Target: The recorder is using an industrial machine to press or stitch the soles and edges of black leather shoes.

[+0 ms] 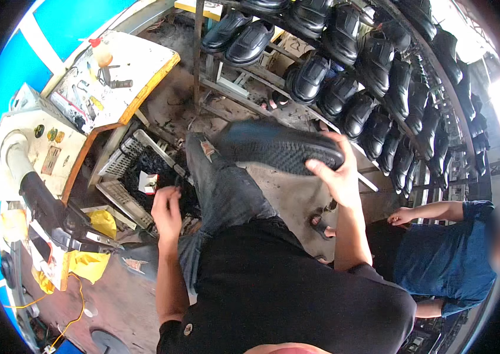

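Shoe [279, 147] is up in front of you, roughly level, sole toward the camera, one end in your right hand [335, 168], the other out over your knee [205, 147]; can't tell if it touches the jeans. Right fingers are clamped on that end: thumb pressed on the tread, the others round the far edge, tips partly hidden. Left hand [167, 206] is off the shoe, by the crate [123, 206], fingers bent and close together; can't tell if they pinch anything. Handling, my read: moderate weight, most of it in the sole, so with a one-end hold the free end will want to droop and twist your wrist. Sole should be stiff with some flex across the middle; tread gives good friction under the thumb. Upper is mostly turned away; if it's like the glossy shoes [344, 35] on the rack, expect it smooth, a bit slippery and easy to scuff or print. Not fragile otherwise. Best hold: across the sole edges, thumb on tread, fingers spread flat on the upper, no nails. For better control, put the left palm under the free end or take it mid-sole. Don't squeeze the soft opening; it'll likely give and the shoe could roll.
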